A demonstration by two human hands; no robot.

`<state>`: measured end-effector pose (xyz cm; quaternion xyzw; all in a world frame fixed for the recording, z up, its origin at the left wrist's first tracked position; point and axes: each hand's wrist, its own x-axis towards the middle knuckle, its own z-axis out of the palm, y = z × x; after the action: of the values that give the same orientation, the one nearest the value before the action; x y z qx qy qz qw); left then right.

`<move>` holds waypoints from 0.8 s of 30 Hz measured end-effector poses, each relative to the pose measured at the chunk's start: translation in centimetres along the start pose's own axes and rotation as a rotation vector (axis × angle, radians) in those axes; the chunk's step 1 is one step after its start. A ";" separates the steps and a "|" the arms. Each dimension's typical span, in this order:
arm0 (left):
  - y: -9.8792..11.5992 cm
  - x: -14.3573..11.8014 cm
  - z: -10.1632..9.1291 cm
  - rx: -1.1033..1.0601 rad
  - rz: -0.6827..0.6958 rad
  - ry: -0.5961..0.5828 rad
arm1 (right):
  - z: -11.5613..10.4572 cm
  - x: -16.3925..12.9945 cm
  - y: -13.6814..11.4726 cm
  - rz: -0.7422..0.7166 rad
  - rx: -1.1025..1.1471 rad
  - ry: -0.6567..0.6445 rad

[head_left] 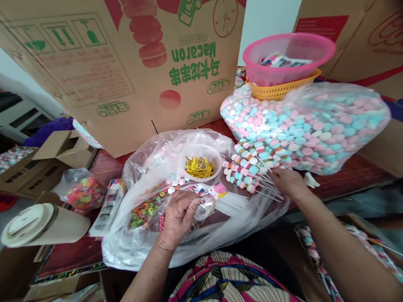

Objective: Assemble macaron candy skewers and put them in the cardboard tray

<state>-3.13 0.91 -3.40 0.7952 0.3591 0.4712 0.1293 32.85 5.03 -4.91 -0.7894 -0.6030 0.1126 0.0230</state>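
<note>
My left hand [181, 213] is closed, thumb against fingers, at the edge of a clear plastic wrapper [207, 207]. Beside it lie a colourful printed card [220, 190] and a fan of white sticks [233, 202]. My right hand [288, 182] has its fingers closed around the stick ends of candy skewers [246, 166], piled with pink, blue and white discs. How many sticks it grips is hidden. Behind my left hand are ring-shaped candies [145, 210] and a white bowl [217, 161] of gold twist ties [199, 167], on a spread clear plastic bag [135, 249].
A large bag of pastel candies [308, 127] lies at the right under an orange basket [282, 90] and a pink basket [324, 50]. A tall cardboard box [145, 100] stands behind. At the left are a lidded cup [66, 225] and a small candy bag [84, 191].
</note>
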 end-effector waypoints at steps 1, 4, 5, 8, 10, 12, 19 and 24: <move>0.0 0.0 -0.1 -0.013 -0.002 -0.005 | -0.2 0.0 0.2 0.005 0.007 0.016; 0.0 0.0 -0.2 -0.035 -0.015 -0.023 | -0.8 0.6 0.6 -0.011 0.064 0.011; 0.0 0.0 -0.2 -0.034 -0.021 -0.028 | -0.8 0.9 0.6 -0.019 0.085 -0.002; 0.0 0.0 -0.1 -0.030 -0.040 -0.029 | -0.3 1.6 0.2 -0.029 0.132 0.007; 0.0 -0.2 -0.2 -0.028 -0.059 -0.033 | 0.2 1.7 0.1 -0.037 0.171 0.065; -0.2 -0.5 -0.4 -0.023 -0.087 -0.038 | 0.2 1.2 0.3 -0.053 0.225 0.139; -0.5 -0.6 -0.9 -0.056 -0.141 -0.038 | -4.1 -4.3 -0.1 -0.580 0.326 0.505; -0.3 -0.3 -0.7 -0.107 -0.103 -0.053 | -5.5 -7.4 -2.5 -0.951 0.111 0.512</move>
<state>-3.97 0.85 -3.37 0.7798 0.3700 0.4614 0.2052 29.78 -0.87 1.98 -0.4292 -0.8620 -0.0744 0.2593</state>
